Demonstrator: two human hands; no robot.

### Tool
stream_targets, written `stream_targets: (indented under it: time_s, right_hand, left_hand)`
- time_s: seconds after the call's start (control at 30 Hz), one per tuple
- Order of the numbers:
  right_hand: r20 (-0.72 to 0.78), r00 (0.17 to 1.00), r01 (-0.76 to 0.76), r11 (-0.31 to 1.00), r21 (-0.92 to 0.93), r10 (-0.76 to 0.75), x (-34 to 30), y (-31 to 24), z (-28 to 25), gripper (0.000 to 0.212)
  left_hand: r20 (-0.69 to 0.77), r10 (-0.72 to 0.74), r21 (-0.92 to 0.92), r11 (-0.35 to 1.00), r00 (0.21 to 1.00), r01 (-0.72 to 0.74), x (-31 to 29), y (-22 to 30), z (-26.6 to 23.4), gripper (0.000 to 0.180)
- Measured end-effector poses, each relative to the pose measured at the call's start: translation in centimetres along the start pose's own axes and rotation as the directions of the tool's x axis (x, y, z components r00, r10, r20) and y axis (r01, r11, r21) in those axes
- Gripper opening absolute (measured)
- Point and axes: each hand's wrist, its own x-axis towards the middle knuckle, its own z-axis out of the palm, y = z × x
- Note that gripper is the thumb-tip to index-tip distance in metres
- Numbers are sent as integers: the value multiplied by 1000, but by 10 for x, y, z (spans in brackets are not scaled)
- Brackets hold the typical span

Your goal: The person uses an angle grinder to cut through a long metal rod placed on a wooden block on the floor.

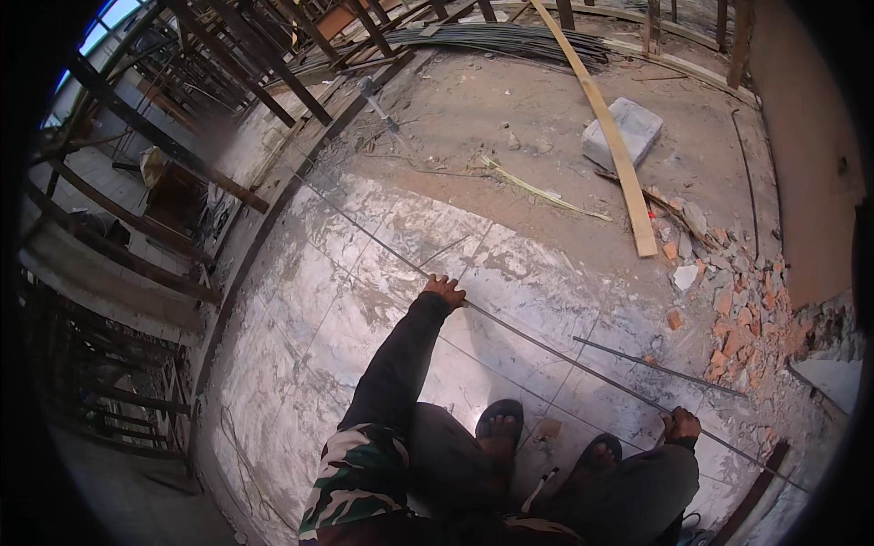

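Note:
A long thin steel rod [564,355] runs slantwise over the dusty tiled floor [364,314], from the upper left down to the lower right. My left hand [444,291] is closed over its middle stretch, the arm reaching forward. Nearer its right end, my right hand [681,425] grips the same rod beside my right knee. Between the two hands, just beyond the rod, a shorter dark rod [660,367] lies on the tiles. My sandalled feet [501,426] are on the near side of the long rod.
Broken brick rubble [742,318] is heaped at the right, by a wall [810,155]. A wooden plank [605,123] leans across a pale block [635,132]. A bundle of steel bars [510,41] lies at the back. Timber posts [155,136] stand at the left.

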Motion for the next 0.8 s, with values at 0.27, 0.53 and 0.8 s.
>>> stream_targets:
  time_s: [0.27,0.53,0.8]
  right_hand:
    - [170,985,-15,954,301,-38,82,-173,15,35]
    - [-186,980,110,971,214,-70,39,-133,6,37]
    - [-274,919,-339,925,-174,285,-81,24,-83,71]
  left_hand:
    - [-373,284,-486,752,884,-446,16,102,21,47]
    - [-215,522,-381,733,825,-563,37,194,-13,31]
    - [-121,448,-264,846,886,-464,22,78,40,25]
